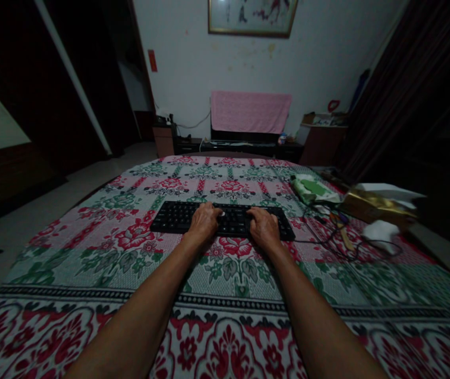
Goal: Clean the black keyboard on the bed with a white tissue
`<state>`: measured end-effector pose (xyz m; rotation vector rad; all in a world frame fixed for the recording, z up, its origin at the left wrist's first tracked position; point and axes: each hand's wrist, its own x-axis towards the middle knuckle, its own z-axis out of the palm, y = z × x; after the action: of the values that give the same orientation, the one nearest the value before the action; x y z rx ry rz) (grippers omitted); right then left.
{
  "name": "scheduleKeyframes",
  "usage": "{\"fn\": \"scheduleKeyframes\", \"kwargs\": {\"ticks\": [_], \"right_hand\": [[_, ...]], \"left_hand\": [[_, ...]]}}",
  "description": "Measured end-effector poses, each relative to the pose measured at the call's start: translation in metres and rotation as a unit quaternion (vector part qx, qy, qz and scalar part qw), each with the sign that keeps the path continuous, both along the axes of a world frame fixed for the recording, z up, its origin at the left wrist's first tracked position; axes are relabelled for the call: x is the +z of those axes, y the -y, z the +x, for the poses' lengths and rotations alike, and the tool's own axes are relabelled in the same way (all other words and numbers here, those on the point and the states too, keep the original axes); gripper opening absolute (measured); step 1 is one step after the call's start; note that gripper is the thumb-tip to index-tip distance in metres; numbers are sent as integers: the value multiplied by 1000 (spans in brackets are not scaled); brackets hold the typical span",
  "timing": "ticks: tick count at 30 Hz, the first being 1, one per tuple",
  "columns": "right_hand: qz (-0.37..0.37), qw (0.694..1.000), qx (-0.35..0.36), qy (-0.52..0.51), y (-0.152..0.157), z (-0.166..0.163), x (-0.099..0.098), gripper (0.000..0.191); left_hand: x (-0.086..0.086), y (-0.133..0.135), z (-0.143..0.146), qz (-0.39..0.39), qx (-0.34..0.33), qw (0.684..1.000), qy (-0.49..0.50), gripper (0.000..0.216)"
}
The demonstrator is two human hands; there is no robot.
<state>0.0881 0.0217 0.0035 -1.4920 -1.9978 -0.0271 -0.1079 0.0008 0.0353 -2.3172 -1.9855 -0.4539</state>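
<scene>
A black keyboard (173,216) lies flat across the middle of a flowered tablecloth (130,258). My left hand (204,218) rests over its middle part, fingers curved down on the keys and thumb pointing right. By that thumb shows a small pale spot, too small to make out. Over the keyboard's right part lies my right hand (265,226), its thumb side stretched toward the left and the other fingers bent over the keys. Neither hand visibly grips anything. Between the two hands a strip of keys stays in sight.
A black cable (315,242) runs from the keyboard's right end into a tangle. Near it lie a green and white packet (312,188), a gold box (379,205) and crumpled white tissue (381,234). Beyond the table, a pink cloth (251,111) hangs over a screen on a cabinet.
</scene>
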Motion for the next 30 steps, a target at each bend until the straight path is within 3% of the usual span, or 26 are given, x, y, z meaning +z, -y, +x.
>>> {"fn": "scheduleKeyframes", "kwargs": {"ticks": [5, 12, 16, 23, 30], "right_hand": [[5, 1000, 1, -1, -1, 0, -2, 36], [9, 1000, -1, 1, -4, 0, -4, 35], [17, 1000, 2, -7, -4, 1, -5, 35], [23, 1000, -1, -10, -2, -1, -5, 35], [19, 1000, -3, -2, -1, -1, -3, 35]], "left_hand": [[2, -2, -11, 5, 50, 999, -1, 36], [0, -11, 8, 10, 7, 1000, -23, 36], [1, -19, 5, -6, -5, 999, -32, 34], [-2, -34, -5, 18, 55, 998, 6, 33], [-5, -33, 5, 24, -7, 1000, 3, 36]]}}
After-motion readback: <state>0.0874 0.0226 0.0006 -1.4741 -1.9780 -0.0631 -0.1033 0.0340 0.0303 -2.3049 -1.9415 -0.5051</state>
